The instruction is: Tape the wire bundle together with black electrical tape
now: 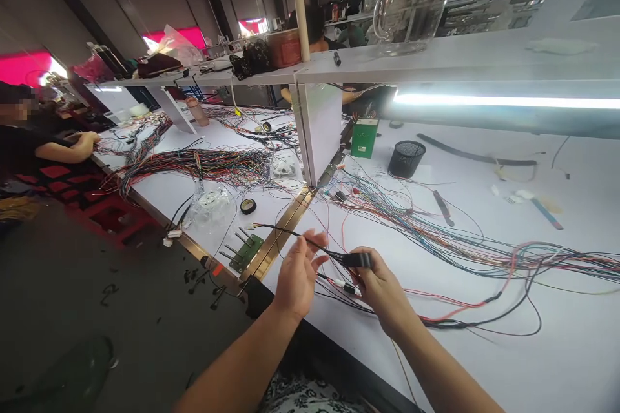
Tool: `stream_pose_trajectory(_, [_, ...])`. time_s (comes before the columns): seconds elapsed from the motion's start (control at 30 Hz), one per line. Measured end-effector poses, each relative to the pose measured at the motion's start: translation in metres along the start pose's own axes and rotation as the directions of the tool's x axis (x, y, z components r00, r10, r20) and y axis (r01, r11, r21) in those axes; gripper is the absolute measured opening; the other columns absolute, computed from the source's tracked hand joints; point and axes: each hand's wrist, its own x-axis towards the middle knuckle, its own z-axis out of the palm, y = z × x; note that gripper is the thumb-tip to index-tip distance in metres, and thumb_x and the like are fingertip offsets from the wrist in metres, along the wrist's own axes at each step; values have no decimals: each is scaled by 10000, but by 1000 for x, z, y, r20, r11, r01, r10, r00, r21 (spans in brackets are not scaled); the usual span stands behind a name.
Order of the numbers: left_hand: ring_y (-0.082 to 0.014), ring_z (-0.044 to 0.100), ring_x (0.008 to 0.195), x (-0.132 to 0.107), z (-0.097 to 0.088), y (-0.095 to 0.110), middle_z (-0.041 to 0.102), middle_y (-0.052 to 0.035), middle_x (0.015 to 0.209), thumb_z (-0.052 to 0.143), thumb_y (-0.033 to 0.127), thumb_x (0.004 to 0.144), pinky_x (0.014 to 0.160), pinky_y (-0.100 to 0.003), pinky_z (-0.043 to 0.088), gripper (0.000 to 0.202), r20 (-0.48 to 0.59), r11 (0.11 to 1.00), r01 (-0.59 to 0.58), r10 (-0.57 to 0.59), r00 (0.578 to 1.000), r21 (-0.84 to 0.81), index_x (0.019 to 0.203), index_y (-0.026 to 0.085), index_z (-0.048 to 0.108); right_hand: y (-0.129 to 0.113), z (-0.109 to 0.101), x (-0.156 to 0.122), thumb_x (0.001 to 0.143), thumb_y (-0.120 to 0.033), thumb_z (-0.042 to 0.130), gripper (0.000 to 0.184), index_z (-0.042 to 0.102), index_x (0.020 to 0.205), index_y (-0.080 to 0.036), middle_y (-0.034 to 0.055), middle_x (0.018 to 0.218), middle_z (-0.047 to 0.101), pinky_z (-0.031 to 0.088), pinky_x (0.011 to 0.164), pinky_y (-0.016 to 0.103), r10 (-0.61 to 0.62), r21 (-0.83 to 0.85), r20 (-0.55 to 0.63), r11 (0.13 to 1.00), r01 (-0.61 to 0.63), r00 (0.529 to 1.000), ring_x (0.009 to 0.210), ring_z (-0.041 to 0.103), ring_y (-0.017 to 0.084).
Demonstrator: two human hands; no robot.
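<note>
My left hand (298, 277) is curled around a thin black cable (277, 228), with the thumb and fingers on either side of it. The cable's left end carries a small pale connector (250, 226). My right hand (380, 284) grips a black roll of tape (357, 261), seen nearly edge-on, where the black wires meet it. Just under the hands, a white-and-black connector (347, 286) lies among wires. Red and black wires (450, 313) trail to the right from beneath my right hand. The fingertips of my right hand are partly hidden.
A green board with metal pegs (246, 251) and another black tape roll (248, 206) lie left. Wire bundles (416, 226) cross the table. Behind stand a green box (364, 138), a mesh cup (407, 159) and a shelf (436, 64). A person (43, 142) works far left.
</note>
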Motion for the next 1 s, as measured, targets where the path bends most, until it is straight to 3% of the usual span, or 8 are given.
stream_pose_trajectory(0.2, [-258, 566, 1118, -11, 7, -19, 633, -135, 1196, 527, 447, 906, 964, -393, 436, 373, 62, 983, 63, -74, 995, 171, 1057, 150, 693, 5, 7, 7, 866, -420, 488, 201, 510, 895, -222, -43, 674, 475, 297, 479, 210, 74, 165, 93, 982, -88, 993, 548, 387, 95])
stream_pose_trajectory(0.33, [-230, 495, 1232, -8, 0, -3, 598, -97, 1274, 441, 400, 956, 1076, -380, 346, 369, 328, 865, -173, 11, 945, 471, 1193, 201, 641, 2, -8, 12, 769, -259, 529, 151, 467, 901, -223, -77, 637, 423, 211, 410, 200, 268, 182, 247, 931, -316, 931, 414, 284, 50])
stream_pose_trajectory(0.47, [-220, 554, 1137, 6, -6, 14, 662, -101, 1142, 397, 371, 971, 1031, -371, 386, 376, 509, 662, -434, 92, 856, 611, 1153, 175, 662, -6, -17, 7, 831, -391, 536, 259, 453, 1034, -253, -44, 837, 479, 248, 399, 194, 187, 103, 236, 971, -216, 954, 417, 313, 23])
stream_pose_trajectory(0.6, [-174, 615, 774, 13, -5, 15, 684, -67, 850, 436, 419, 948, 746, -298, 489, 387, 364, 554, -388, 160, 918, 736, 1106, 159, 675, -11, -18, -4, 896, -340, 475, 274, 440, 1165, -301, 25, 1130, 444, 427, 525, 239, -198, -94, 144, 973, 212, 970, 554, 451, 46])
stream_pose_trajectory(0.7, [-156, 586, 693, 11, 1, 12, 662, -45, 795, 432, 459, 940, 665, -272, 474, 407, 258, 600, -286, 134, 957, 747, 1088, 166, 673, -12, -12, -8, 896, -189, 436, 371, 472, 1232, -342, 53, 1197, 427, 472, 653, 281, -462, -400, 246, 752, 523, 852, 668, 522, 82])
stream_pose_trajectory(0.83, [-143, 528, 668, 9, 2, 8, 596, -20, 704, 459, 487, 921, 653, -256, 437, 390, 199, 666, -233, 129, 972, 709, 993, 176, 684, -9, -4, -6, 913, -143, 373, 366, 527, 1168, -355, 49, 1140, 471, 463, 654, 292, -592, -516, 316, 548, 658, 741, 725, 543, 115])
stream_pose_trajectory(0.9, [-130, 466, 612, 11, -4, 6, 509, 2, 626, 458, 518, 912, 596, -243, 402, 406, 126, 731, -197, 152, 980, 653, 930, 173, 671, -7, -6, -4, 937, -178, 342, 264, 497, 1111, -304, 48, 1096, 496, 464, 624, 282, -616, -428, 136, 670, 606, 776, 695, 550, 110])
stream_pose_trajectory(1.0, [-118, 411, 588, 16, -13, 2, 424, 23, 604, 477, 549, 892, 581, -232, 379, 405, 50, 822, -182, 184, 982, 539, 859, 181, 645, -6, -16, -4, 972, -294, 316, 115, 411, 1029, -263, 42, 1079, 506, 421, 486, 244, -420, -181, -115, 900, 397, 900, 508, 470, 59])
